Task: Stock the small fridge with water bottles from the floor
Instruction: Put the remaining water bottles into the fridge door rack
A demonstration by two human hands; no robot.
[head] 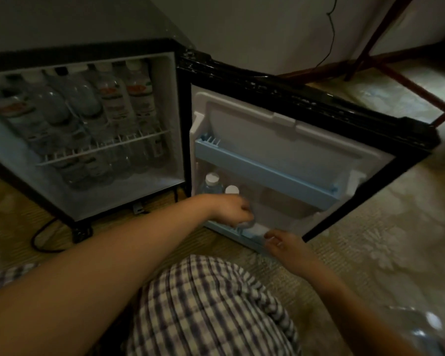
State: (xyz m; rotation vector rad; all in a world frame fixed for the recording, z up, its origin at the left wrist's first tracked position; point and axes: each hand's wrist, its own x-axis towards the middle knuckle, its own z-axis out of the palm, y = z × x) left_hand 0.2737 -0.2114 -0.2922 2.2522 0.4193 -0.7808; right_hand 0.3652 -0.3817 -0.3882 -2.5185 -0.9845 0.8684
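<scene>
The left hand (231, 209) closes around a bottle (244, 223) at the fridge (180, 104) door's bottom shelf (252, 233); the right hand (284, 244) rests open-fingered on the shelf rail. Full and slick, the bottle likely handles best gripped mid-body.

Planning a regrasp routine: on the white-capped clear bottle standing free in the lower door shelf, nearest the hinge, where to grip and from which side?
Grip the white-capped clear plastic bottle at the neck just under the cap, fingers coming down from above. It stands upright, and the pale blue lower door shelf hides its body. A second capped bottle stands close on its right and the left hand is just below, so a side approach looks blocked.
</scene>
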